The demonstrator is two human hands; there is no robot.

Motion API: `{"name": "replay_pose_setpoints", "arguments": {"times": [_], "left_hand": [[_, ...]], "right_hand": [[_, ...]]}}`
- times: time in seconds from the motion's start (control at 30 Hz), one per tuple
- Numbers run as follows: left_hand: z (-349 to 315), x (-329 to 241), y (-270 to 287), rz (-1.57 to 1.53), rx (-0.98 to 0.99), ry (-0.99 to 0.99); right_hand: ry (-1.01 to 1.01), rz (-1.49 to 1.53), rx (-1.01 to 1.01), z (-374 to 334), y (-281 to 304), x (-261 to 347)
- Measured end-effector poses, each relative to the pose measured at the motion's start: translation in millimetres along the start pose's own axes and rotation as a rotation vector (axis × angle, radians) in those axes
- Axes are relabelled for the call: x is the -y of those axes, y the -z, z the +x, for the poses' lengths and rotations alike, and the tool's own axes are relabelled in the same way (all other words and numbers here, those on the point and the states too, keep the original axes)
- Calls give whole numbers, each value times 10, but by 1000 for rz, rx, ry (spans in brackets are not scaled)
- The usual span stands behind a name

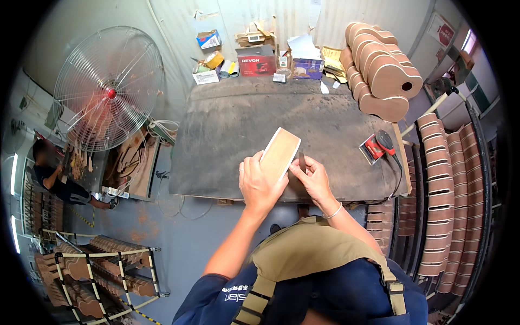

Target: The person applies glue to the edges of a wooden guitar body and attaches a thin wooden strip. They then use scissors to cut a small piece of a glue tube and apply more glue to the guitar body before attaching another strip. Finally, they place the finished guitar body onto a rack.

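My left hand (259, 183) is closed around the lower part of a flat rectangular tan block with white edges (283, 149), which looks like a sheet or pad of sandpaper. The block is tilted, its far end leaning right, above a dark worktable (227, 135). Between the thumb and fingers of my right hand (314, 180) a small narrow dark strip (301, 161) stands upright. This hand is just right of the block; whether its fingertips touch the block's edge I cannot tell.
A red and black electric sander (376, 146) with a cord lies at the table's right. Stacked guitar bodies (379, 70) fill the far right corner. Boxes (256, 62) and tape line the back. A large fan (111, 89) stands left, racks (439, 200) right; another person (51, 173) sits far left.
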State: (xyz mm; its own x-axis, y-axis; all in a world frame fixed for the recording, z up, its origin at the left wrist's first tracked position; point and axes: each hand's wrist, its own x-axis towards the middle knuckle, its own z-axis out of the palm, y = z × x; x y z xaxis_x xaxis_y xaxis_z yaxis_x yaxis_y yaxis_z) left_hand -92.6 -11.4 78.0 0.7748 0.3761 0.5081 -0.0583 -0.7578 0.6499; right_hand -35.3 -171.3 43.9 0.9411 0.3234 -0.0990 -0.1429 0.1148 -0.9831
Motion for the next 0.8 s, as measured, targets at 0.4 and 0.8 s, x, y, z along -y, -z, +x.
{"name": "replay_pose_setpoints", "arguments": {"times": [0.4,0.8], "left_hand": [[-453,-103,271,39,74,-47],[-444,-394,487,153,257,84]], "right_hand": [[-22,96,-11,-568,-124,-19],[-116,235,-39,-671,-79,-26]]}}
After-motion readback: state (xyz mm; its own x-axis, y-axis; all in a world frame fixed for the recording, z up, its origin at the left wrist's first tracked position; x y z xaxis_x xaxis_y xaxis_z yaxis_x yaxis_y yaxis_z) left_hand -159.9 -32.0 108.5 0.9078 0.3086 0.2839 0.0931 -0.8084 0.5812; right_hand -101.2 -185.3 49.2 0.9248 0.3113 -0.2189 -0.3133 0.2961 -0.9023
